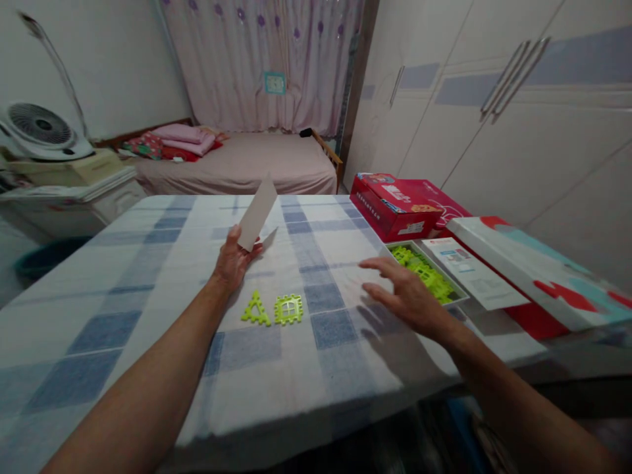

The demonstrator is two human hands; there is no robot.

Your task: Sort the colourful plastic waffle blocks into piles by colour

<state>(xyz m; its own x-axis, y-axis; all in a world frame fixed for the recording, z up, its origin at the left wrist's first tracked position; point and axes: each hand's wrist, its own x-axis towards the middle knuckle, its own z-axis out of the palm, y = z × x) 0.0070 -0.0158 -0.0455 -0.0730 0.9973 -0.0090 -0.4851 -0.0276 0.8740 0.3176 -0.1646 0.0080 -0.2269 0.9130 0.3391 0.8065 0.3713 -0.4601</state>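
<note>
Left hand (233, 258) pinches a pale card (257, 214) at its bottom corner, holding it upright and tilted over the checked tablecloth (123, 309). Right hand (405, 293) hovers flat with fingers spread, gripping nothing, just beside the open tray of lime-green pieces (425, 271). A green triangle piece (256, 309) and a square piece (288, 309) lie touching between the hands, nearer the left one

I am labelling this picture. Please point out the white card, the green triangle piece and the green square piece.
white card (257, 212): head view, middle of its face.
green triangle piece (255, 310): head view, its frame.
green square piece (288, 309): head view, its centre.
</note>
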